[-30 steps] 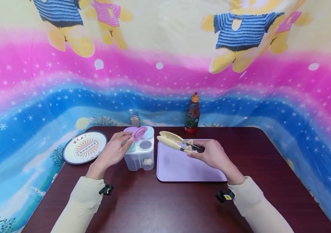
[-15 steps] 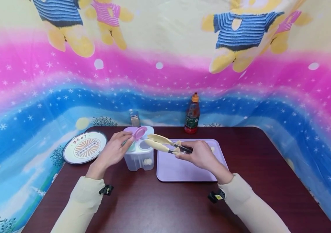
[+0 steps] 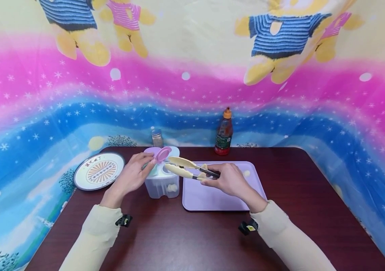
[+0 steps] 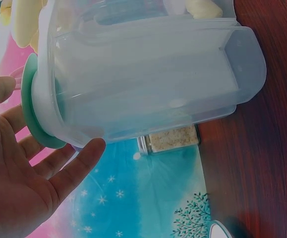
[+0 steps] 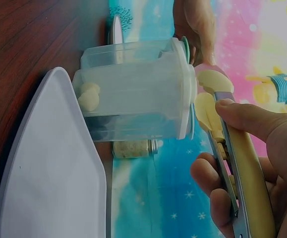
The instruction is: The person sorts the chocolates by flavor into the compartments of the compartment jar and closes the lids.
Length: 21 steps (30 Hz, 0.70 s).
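My left hand (image 3: 133, 173) pinches a small pink lid (image 3: 163, 154), tipped up over a clear multi-compartment container (image 3: 158, 188). In the left wrist view its other fingers spread beside a green lid (image 4: 31, 106) on the same container. My right hand (image 3: 231, 180) grips cream-headed tongs (image 3: 180, 167) with metal arms. Their heads stand slightly apart, right over the container's uncovered round opening. Through the clear wall, pale lumps (image 5: 89, 96) show at the bottom of one compartment. Another pale piece (image 3: 246, 173) lies on the lilac tray (image 3: 212, 199), behind my right hand.
A patterned plate (image 3: 99, 171) sits at the table's left edge. Behind the container stands a small glass jar (image 3: 156, 139); a sauce bottle (image 3: 223, 135) with an orange cap is at the back, behind the tray. A printed cloth (image 3: 185, 94) hangs around the table's far sides.
My right hand has carried the tongs left, from above the tray to over the container's opening, uncovering the pale piece on the tray. My left hand and the pink lid stay put.
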Motion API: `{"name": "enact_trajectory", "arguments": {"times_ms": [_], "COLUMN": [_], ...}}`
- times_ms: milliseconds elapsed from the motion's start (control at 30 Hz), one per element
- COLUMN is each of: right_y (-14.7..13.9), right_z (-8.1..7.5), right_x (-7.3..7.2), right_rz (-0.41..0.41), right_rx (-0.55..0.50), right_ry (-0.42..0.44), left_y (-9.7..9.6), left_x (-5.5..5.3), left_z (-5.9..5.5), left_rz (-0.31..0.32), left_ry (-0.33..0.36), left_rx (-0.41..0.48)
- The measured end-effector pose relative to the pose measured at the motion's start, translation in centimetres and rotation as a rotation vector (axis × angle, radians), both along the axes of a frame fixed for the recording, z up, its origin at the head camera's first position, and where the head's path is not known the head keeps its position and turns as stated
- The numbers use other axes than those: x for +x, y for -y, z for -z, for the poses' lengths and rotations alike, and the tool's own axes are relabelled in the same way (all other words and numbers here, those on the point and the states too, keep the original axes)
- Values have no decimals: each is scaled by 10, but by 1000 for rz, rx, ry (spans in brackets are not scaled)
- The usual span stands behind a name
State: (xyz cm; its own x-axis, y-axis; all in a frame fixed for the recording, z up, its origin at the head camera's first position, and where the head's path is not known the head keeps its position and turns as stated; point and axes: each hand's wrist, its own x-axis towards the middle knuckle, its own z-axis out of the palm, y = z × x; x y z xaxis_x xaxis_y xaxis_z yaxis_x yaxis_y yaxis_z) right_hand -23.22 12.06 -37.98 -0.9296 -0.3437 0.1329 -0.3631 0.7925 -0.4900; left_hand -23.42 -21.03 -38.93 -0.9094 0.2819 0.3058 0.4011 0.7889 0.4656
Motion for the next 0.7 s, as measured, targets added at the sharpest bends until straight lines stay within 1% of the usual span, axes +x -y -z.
{"name": "enact_trajectory", "arguments": {"times_ms": [167, 333, 433, 600, 700], "right_y": [0, -8, -18, -38, -51], "right_z": [0, 0, 0, 6, 10], "right_x": [1, 2, 2, 0, -1], "right_rz": [4, 33, 54, 75, 99], "right_rx": [-5, -31, -39, -34, -33], "right_ry": [-3, 28, 28, -14, -10], "left_y": [0, -1, -2, -1, 0], "left_x": [0, 0, -1, 0, 0], "left_z": [0, -1, -2, -1, -1], "left_rz": [1, 8, 8, 6, 8], "left_ry": [-3, -8, -8, -8, -8], "left_rx": [2, 7, 10, 14, 14]}}
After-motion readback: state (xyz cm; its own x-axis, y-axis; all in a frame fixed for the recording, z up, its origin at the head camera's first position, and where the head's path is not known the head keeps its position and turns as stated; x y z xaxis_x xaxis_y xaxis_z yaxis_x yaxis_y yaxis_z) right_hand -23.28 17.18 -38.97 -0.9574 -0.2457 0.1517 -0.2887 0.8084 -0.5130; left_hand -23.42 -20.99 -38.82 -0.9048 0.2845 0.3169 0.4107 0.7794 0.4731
